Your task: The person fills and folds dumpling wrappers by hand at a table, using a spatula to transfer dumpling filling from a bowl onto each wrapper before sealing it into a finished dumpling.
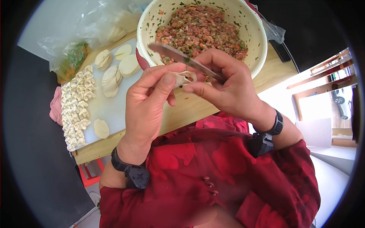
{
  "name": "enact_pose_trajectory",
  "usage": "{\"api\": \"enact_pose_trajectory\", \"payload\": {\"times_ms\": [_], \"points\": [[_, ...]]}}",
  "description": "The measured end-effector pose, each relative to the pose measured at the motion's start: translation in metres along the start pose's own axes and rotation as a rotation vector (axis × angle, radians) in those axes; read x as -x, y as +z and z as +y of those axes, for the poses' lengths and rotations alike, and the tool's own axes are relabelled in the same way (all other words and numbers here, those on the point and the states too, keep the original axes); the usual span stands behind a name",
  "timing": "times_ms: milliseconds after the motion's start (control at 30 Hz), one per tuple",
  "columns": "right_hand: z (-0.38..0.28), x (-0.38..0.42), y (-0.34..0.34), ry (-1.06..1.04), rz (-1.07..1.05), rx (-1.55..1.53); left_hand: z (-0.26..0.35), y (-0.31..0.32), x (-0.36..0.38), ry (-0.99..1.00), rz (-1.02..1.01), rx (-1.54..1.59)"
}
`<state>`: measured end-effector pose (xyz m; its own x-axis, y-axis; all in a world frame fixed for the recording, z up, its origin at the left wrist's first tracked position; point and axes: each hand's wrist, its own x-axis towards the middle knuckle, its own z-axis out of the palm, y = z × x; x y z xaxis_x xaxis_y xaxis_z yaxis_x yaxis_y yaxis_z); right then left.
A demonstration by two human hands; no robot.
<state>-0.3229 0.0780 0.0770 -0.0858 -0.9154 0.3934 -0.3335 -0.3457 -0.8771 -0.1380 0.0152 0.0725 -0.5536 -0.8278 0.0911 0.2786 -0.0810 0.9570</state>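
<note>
Between the fingertips of my left hand (146, 98) is a partly folded dumpling (183, 78), its wrapper still gaping at one end with a little filling showing. My right hand (234, 85) grips a knife (173, 52) with a flat metal blade that points up and left; its thumb and fingers also reach the near side of the dumpling. Behind both hands stands a large cream bowl (262, 49) of minced meat filling (201, 28) flecked with green and orange. The blade passes over the bowl's near rim.
On a white board (121, 104) to the left lie stacks of round wrappers (129, 66), one lone wrapper (101, 129) and rows of finished dumplings (78, 108). Plastic bags (72, 57) sit at the back left, a pink cloth (56, 106) at the left edge. A dark phone-like object (281, 52) lies right of the bowl.
</note>
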Motion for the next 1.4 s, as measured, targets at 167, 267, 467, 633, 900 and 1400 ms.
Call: {"api": "enact_pose_trajectory", "payload": {"times_ms": [167,267,467,633,900,1400], "points": [[0.008,0.001,0.004,0.005,0.040,-0.041,0.002,0.003,0.002,0.046,0.051,-0.029],[0.008,0.000,0.005,-0.013,0.040,-0.116,0.001,-0.005,0.002,0.064,0.046,-0.169],[0.001,-0.002,0.004,-0.014,-0.009,0.036,0.001,-0.008,0.004,0.106,0.034,-0.176],[-0.002,-0.003,0.008,-0.051,-0.011,0.089,-0.004,-0.018,0.006,0.327,0.065,-0.561],[-0.007,-0.005,0.025,-0.224,0.066,0.262,-0.009,-0.005,-0.002,0.517,0.129,-0.601],[-0.012,0.004,-0.005,0.045,0.020,0.024,0.015,-0.119,0.022,0.306,0.361,-0.454]]}}
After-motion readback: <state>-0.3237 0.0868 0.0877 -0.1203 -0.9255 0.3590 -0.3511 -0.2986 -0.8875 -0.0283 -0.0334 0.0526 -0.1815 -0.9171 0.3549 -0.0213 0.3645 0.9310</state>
